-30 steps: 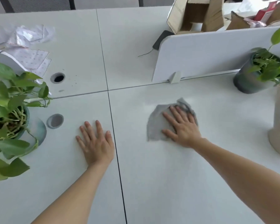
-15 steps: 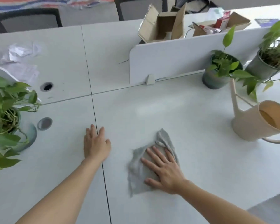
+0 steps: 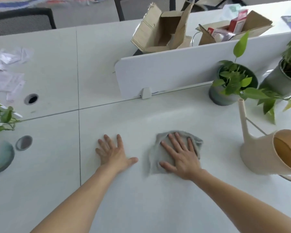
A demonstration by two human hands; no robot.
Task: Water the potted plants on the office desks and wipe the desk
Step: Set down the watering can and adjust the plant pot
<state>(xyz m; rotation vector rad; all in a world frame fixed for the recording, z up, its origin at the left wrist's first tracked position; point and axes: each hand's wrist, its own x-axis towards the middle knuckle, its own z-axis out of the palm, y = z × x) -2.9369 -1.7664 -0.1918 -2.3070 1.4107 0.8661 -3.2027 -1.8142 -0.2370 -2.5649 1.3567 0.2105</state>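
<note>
Head view: the right hand (image 3: 181, 157) lies flat, fingers straight and spread, pressing a grey cloth (image 3: 154, 157) onto the white counter (image 3: 158, 207) at frame centre. The left hand (image 3: 112, 152) rests palm down on the bare counter just left of the cloth, released, holding nothing. A beige watering can (image 3: 259, 157) stands at the right edge. Two potted plants (image 3: 232, 84) stand at upper right against the divider panel (image 3: 166, 71). A third potted plant (image 3: 2, 155) sits at the left edge.
</note>
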